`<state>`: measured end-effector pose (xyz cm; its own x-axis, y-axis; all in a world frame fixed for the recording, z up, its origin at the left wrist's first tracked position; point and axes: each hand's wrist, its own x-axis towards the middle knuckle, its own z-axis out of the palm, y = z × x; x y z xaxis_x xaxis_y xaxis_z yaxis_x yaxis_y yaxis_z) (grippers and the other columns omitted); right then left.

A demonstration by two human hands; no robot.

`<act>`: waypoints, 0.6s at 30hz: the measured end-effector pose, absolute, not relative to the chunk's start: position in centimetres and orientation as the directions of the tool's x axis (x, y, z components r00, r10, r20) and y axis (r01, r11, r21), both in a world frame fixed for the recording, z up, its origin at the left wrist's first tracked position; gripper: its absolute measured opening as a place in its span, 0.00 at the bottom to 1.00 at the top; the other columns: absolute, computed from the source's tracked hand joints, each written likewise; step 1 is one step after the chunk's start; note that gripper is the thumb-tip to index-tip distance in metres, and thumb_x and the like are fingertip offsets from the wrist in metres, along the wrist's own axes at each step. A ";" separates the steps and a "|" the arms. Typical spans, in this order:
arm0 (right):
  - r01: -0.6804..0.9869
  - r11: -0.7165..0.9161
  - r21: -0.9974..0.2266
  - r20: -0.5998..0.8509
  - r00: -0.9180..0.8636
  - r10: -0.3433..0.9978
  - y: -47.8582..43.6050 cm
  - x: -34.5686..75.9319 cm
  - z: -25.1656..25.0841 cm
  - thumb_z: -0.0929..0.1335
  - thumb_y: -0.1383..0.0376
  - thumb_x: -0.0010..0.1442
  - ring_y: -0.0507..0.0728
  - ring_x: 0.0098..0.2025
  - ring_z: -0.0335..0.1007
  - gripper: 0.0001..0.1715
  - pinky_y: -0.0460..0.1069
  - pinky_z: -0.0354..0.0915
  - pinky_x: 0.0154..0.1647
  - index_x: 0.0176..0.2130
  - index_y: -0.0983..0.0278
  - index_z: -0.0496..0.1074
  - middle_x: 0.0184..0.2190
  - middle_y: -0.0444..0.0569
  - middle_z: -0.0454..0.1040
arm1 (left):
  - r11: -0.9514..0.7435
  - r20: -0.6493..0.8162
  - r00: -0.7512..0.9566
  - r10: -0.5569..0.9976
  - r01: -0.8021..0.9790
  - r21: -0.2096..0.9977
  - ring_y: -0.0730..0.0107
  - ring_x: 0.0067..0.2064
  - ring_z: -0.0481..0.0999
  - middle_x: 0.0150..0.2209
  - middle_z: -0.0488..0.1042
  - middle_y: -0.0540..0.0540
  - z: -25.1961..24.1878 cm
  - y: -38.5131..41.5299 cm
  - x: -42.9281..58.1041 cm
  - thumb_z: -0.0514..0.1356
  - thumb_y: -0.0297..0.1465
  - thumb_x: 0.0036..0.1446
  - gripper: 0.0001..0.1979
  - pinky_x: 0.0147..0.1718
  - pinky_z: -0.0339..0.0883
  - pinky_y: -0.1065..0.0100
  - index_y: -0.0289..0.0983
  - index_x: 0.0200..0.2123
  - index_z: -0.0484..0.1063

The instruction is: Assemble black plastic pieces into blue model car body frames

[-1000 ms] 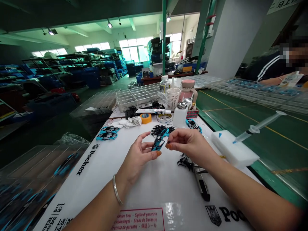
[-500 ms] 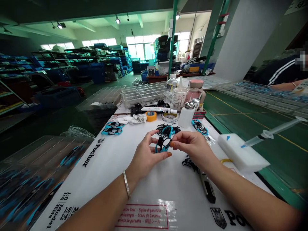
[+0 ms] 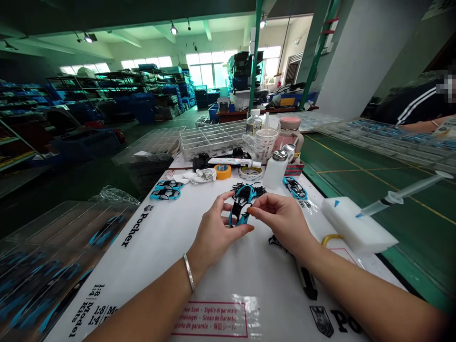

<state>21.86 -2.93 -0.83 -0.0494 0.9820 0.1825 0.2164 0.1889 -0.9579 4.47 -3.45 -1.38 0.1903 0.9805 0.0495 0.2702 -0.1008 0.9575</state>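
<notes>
Above the white work sheet, my left hand [image 3: 213, 230] holds a blue-and-black model car body shell [image 3: 243, 205] by its left edge and lower end, fingers behind and thumb in front. At the shell's right edge, my right hand [image 3: 285, 218] has thumb and forefinger pinched together, touching it. Whatever small piece may be between those fingertips is hidden. Just behind the shell lies a heap of small black parts [image 3: 259, 189]. More black parts [image 3: 276, 241] lie below my right hand, beside a dark-handled knife-like tool [image 3: 308, 284].
Similar blue shells lie at the left [image 3: 166, 190] and right [image 3: 295, 188]. Behind are orange tape [image 3: 223, 171], a white pump bottle [image 3: 276, 171] and a pink flask [image 3: 290, 133]. A syringe [image 3: 395, 198] sticks in a white foam block [image 3: 358, 225]. A co-worker's sleeve [image 3: 420, 102] shows far right.
The shell has turned slightly in my left hand, its upper end now facing me more. My right fingertips have shifted a little left along its edge.
</notes>
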 end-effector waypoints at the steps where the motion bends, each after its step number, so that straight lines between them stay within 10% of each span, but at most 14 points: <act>1: 0.223 0.191 -0.956 0.185 -0.049 0.982 -2.9 21.9 -0.9 0.73 0.55 0.52 0.52 0.27 0.64 0.15 0.47 0.59 0.27 0.28 0.65 0.72 0.25 0.46 0.73 | -0.105 0.054 0.189 0.980 0.267 0.958 0.67 0.34 0.78 0.47 0.70 0.46 -1.3 -3.5 4.5 0.72 0.37 0.44 0.41 0.34 0.73 0.64 0.50 0.59 0.57; 18: 0.085 0.001 -0.996 -0.022 -0.270 0.963 -1.8 23.1 -0.9 0.74 0.58 0.47 0.50 0.26 0.62 0.14 0.46 0.59 0.29 0.27 0.66 0.71 0.23 0.43 0.70 | -0.093 0.030 0.246 0.969 0.247 0.965 0.65 0.35 0.77 0.45 0.77 0.45 -0.6 -3.1 3.8 0.72 0.31 0.42 0.28 0.33 0.70 0.66 0.40 0.49 0.73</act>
<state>23.09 -1.81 -0.88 -0.2702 0.9625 -0.0221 0.0848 0.0009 -0.9964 3.82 -3.14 -0.61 0.2457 0.9689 0.0304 0.2468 -0.0928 0.9646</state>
